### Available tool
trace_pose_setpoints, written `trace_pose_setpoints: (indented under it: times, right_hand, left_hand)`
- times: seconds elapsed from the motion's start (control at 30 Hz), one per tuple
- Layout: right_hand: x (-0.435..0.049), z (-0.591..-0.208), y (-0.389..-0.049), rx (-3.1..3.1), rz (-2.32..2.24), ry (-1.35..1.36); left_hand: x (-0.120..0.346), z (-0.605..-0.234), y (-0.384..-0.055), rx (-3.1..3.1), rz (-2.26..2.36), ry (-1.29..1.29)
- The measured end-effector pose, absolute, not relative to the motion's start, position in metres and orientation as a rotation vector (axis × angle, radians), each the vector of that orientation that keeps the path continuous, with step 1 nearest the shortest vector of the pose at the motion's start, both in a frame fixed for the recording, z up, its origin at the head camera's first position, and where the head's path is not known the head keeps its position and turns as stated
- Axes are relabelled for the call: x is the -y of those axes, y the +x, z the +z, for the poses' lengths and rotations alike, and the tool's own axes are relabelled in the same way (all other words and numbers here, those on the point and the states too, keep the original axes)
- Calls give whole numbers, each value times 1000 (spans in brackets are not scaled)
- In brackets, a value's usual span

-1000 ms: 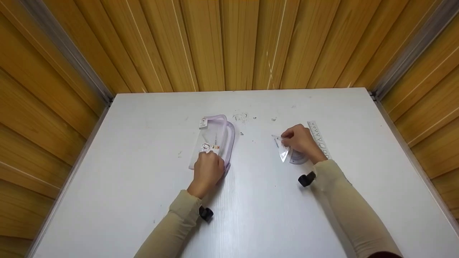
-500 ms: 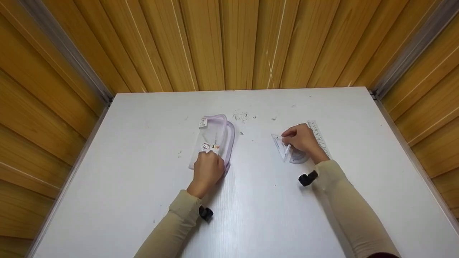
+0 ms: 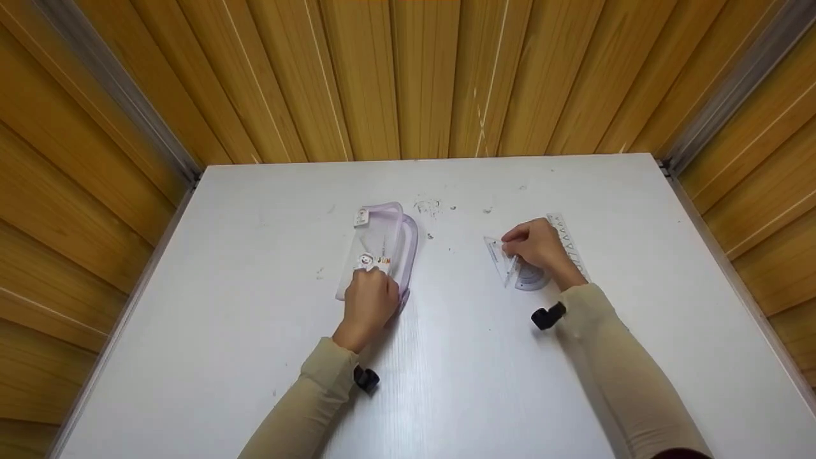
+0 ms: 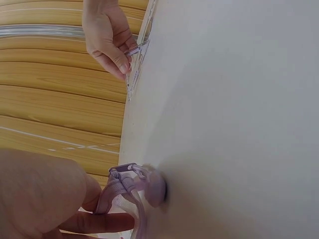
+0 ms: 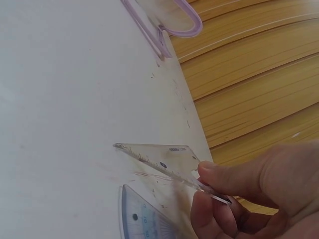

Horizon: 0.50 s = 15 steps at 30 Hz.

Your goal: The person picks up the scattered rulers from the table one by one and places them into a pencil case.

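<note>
My left hand (image 3: 370, 296) grips the near end of a see-through pencil case (image 3: 377, 239) with lilac zip edging. Its two lilac rims stand apart on the right side, and the lilac zip end (image 4: 119, 186) shows by my left fingers in the left wrist view. My right hand (image 3: 535, 245) pinches a clear set square (image 5: 162, 158) between thumb and fingers, tilted, one pointed corner toward the table. Under that hand lies a bluish clear protractor (image 3: 530, 278), partly hidden by it. Just right of the hand is a clear ruler (image 3: 564, 236) with cut-out shapes, partly covered by the wrist.
The white table (image 3: 440, 370) carries dark scuff marks (image 3: 427, 207) behind the pencil case. Wood-patterned panels (image 3: 421, 76) enclose its back and sides. A bare stretch of tabletop separates the two hands.
The set square has turned in my right fingers, its face tilting differently from a second ago. My right hand has shifted very slightly. The left hand and pencil case stay put.
</note>
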State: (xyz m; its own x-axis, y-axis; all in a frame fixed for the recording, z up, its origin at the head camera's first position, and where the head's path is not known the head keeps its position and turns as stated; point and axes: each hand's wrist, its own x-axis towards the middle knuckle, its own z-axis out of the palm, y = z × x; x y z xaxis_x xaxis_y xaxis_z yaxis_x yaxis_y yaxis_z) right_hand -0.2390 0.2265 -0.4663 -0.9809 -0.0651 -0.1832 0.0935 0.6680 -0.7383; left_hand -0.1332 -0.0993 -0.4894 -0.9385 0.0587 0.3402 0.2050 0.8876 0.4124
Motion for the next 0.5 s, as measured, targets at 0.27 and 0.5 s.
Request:
trace_pose_setpoints:
  times: [0.27, 0.5]
  right_hand:
    - [-228, -463, -239, -2698, -1245, -1]
    - [-228, -460, -239, -2688, -1251, 11]
  left_hand:
    - [98, -489, -133, 2727, -637, -182]
    - [99, -488, -131, 2727, -664, -174]
